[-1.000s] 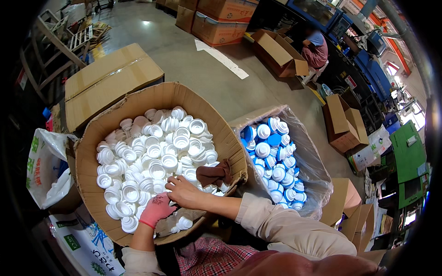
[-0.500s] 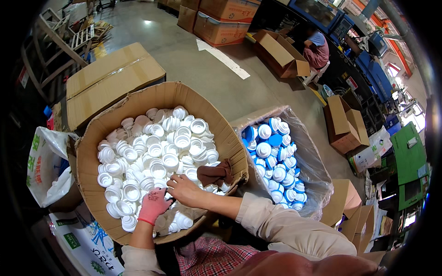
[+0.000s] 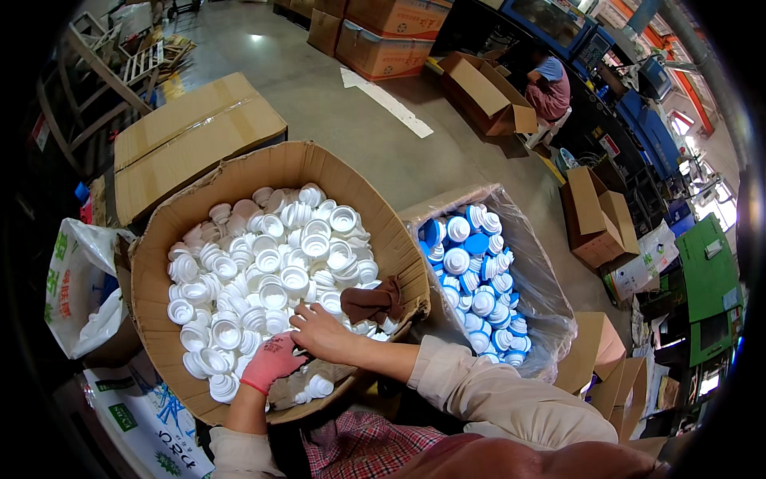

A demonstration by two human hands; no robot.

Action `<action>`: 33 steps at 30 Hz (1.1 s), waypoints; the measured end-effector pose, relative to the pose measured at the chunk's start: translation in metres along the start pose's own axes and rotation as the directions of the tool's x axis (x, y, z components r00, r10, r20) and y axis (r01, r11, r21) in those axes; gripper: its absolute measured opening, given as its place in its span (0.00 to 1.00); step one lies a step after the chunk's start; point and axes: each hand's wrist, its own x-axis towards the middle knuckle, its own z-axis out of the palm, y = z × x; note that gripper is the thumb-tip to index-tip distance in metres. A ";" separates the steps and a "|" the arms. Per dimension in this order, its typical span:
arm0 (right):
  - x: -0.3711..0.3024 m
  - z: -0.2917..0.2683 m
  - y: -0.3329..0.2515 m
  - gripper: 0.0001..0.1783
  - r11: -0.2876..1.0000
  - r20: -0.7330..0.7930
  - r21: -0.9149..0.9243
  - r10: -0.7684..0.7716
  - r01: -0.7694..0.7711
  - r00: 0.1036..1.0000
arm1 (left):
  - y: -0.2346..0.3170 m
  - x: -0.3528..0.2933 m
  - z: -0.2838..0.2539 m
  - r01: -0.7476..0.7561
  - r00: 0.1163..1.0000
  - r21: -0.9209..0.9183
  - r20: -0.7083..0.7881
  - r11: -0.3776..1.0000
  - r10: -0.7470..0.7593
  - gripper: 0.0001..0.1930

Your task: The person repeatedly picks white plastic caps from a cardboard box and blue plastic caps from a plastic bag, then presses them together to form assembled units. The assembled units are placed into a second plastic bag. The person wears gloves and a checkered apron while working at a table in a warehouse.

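My left hand [image 3: 274,361], in a pink glove, is at the near side of a big open cardboard box [image 3: 159,343] heaped with white plastic caps [image 3: 295,280]. Its fingers curl in toward my right hand; whatever lies between them is hidden. My bare right hand [image 3: 323,335] touches the glove's fingertips, its own fingers bent down and closed over the pile, their tips out of sight. Several loose white caps [image 3: 319,386] lie below both hands, beside a bare strip of cardboard. A crumpled brown cloth [image 3: 372,301] rests on the caps right of my right hand.
At the right stands a plastic-lined box [image 3: 550,319] of blue-and-white caps [image 3: 483,302]. A closed carton [image 3: 195,140] is behind the big box; white sacks [image 3: 84,287] stand left. Farther off are open cartons [image 3: 594,215], machines and a seated person [image 3: 549,88].
My gloved left hand has shifted slightly right and down, turning toward my right hand, which has barely moved. Fewer white caps lie below the hands, and more cardboard shows there.
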 end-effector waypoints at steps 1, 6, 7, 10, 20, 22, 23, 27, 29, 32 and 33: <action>0.001 -0.001 0.000 0.07 1.000 0.007 0.016 0.003 -0.003 1.000 | -0.004 0.001 0.003 -0.008 1.000 0.028 -0.006 1.000 0.008 0.23; 0.003 -0.005 -0.001 0.07 0.998 0.042 0.059 0.012 -0.014 0.999 | -0.004 0.001 0.004 0.027 0.999 0.167 -0.034 0.986 -0.022 0.23; 0.003 -0.005 -0.001 0.07 0.999 0.043 0.051 0.006 -0.009 0.999 | -0.001 0.000 0.002 0.034 0.999 0.185 -0.034 0.982 -0.028 0.24; 0.004 -0.007 -0.002 0.07 0.999 0.042 0.047 -0.001 -0.001 0.999 | 0.000 0.000 0.001 0.076 0.997 0.259 -0.043 0.963 -0.067 0.23; 0.001 0.000 0.002 0.09 0.998 -0.044 0.024 0.051 -0.050 0.998 | 0.005 0.000 -0.006 0.191 0.978 0.269 -0.137 0.944 -0.158 0.23; 0.001 -0.001 0.003 0.09 0.998 -0.010 -0.016 0.065 -0.065 0.998 | 0.004 0.001 -0.005 0.170 0.985 0.236 -0.078 0.957 -0.156 0.24; 0.001 0.003 0.003 0.08 0.997 -0.024 -0.041 0.071 -0.072 0.997 | 0.003 0.002 -0.005 0.150 0.989 0.211 -0.030 0.966 -0.147 0.24; 0.003 0.002 0.002 0.07 1.000 -0.036 -0.012 0.020 -0.020 0.999 | -0.008 0.004 0.006 0.004 1.000 0.036 -0.015 0.999 -0.004 0.23; 0.002 0.000 0.002 0.06 1.000 -0.041 0.001 -0.013 0.013 0.999 | -0.011 0.005 0.008 0.017 1.000 0.063 -0.019 0.998 -0.016 0.23; 0.002 -0.001 0.000 0.07 1.000 -0.017 0.016 -0.003 0.003 1.000 | -0.008 0.004 0.008 0.021 0.999 0.099 -0.028 0.995 -0.018 0.22; 0.002 -0.002 0.000 0.07 1.000 -0.007 0.010 -0.002 0.002 1.000 | -0.007 0.004 0.007 0.021 0.999 0.111 -0.034 0.994 -0.018 0.22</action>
